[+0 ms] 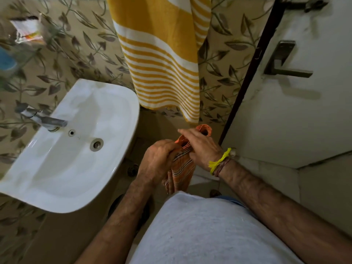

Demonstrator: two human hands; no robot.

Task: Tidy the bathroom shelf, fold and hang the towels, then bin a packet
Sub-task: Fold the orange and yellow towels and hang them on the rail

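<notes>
I hold a small orange striped towel [181, 168] bunched in front of my belly. My left hand [158, 161] grips its left side, fingers closed on the cloth. My right hand [202, 147] lies over its top and pinches the upper fold, which sticks out beyond my fingers. The rest of the towel hangs down between my wrists. A large yellow-and-white striped towel [162, 60] hangs on the wall straight above my hands. At the upper left, blurred, a glass shelf [47, 33] carries a white packet [26, 29] and a blue object [7, 60].
A white washbasin [118, 115] with a metal tap [49, 121] juts out on the left, close to my left forearm. A white door [285, 111] with a lever handle [285, 67] stands on the right. Leaf-patterned tiles cover the wall.
</notes>
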